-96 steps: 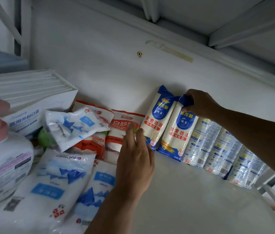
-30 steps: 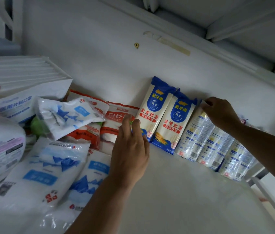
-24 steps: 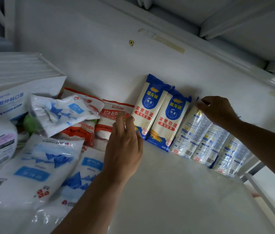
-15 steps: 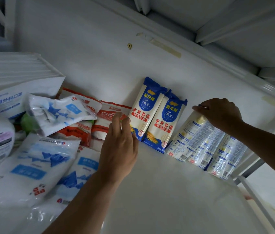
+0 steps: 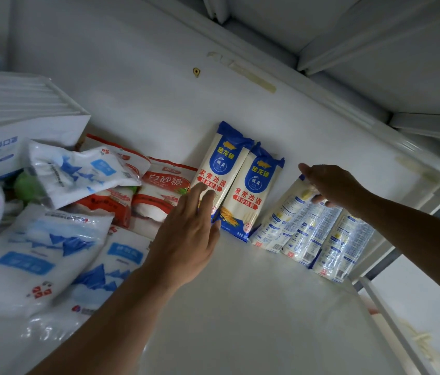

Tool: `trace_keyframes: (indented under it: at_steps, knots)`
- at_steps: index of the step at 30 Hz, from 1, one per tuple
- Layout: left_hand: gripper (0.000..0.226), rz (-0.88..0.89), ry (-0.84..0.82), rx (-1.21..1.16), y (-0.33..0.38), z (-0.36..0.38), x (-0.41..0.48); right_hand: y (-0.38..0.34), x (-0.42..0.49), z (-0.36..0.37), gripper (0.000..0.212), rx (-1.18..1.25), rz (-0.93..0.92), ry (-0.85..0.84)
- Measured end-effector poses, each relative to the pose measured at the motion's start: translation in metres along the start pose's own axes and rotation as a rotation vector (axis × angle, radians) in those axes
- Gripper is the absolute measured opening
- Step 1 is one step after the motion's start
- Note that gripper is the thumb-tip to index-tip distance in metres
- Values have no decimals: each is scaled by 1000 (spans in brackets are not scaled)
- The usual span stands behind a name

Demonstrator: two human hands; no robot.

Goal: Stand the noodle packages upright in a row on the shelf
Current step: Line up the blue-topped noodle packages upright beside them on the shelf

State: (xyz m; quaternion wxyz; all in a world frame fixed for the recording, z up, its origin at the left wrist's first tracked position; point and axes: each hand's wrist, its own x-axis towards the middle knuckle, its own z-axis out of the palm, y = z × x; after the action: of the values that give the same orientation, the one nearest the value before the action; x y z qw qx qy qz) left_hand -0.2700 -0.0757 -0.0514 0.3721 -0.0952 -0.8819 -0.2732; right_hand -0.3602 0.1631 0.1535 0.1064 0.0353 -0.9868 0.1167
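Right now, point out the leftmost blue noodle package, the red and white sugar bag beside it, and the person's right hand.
leftmost blue noodle package [image 5: 225, 158], head view, on its round blue label.
red and white sugar bag [image 5: 166, 182], head view, on its red printed band.
right hand [image 5: 332, 182], head view, on the back of the hand.

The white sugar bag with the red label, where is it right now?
The sugar bag stands at the back of the shelf, left of the leftmost noodle package, just beyond the left hand.

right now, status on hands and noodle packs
Left hand flat against leftmost noodle pack. Right hand on top of third pack. Five packs leaning in row. Nothing blocking.
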Motion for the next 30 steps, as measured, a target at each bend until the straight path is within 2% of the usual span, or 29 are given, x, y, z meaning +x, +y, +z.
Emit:
trace_keyframes:
  at_steps: [4, 8, 9, 11, 14, 16, 18, 21, 24, 27, 30]
  knots:
    - [57, 40, -37, -15, 2, -1, -1, 3, 0, 5, 53, 92, 46, 88]
    - [60, 37, -51, -15, 2, -4, -2, 16, 1, 8, 36, 45, 7, 118]
    - [65, 44, -51, -10, 2, -5, -2, 18, 1, 9, 38, 43, 18, 130]
    - [72, 46, -52, -5, 2, -4, -2, 19, 0, 12, 57, 131, 87, 181]
    - [57, 22, -66, -18, 2, 0, -2, 21, -2, 18, 82, 311, 213, 257]
    - [54, 23, -81, -29, 1, 2, -3, 21, -2, 24, 80, 465, 262, 222]
    - [53, 15, -85, -42, 2, 1, -2, 20, -3, 28, 68, 552, 306, 163]
    - [52, 12, -82, -36, 2, -2, -3, 23, -3, 27, 62, 462, 293, 146]
    - [52, 17, -83, -19, 2, -2, -4, 28, 0, 19, 75, 409, 221, 139]
    - [52, 10, -85, -36, 2, -2, -4, 29, 6, 7, 88, 347, 124, 36]
    - [53, 14, -94, -30, 2, -2, -4, 27, 12, -6, 80, 273, 50, -108]
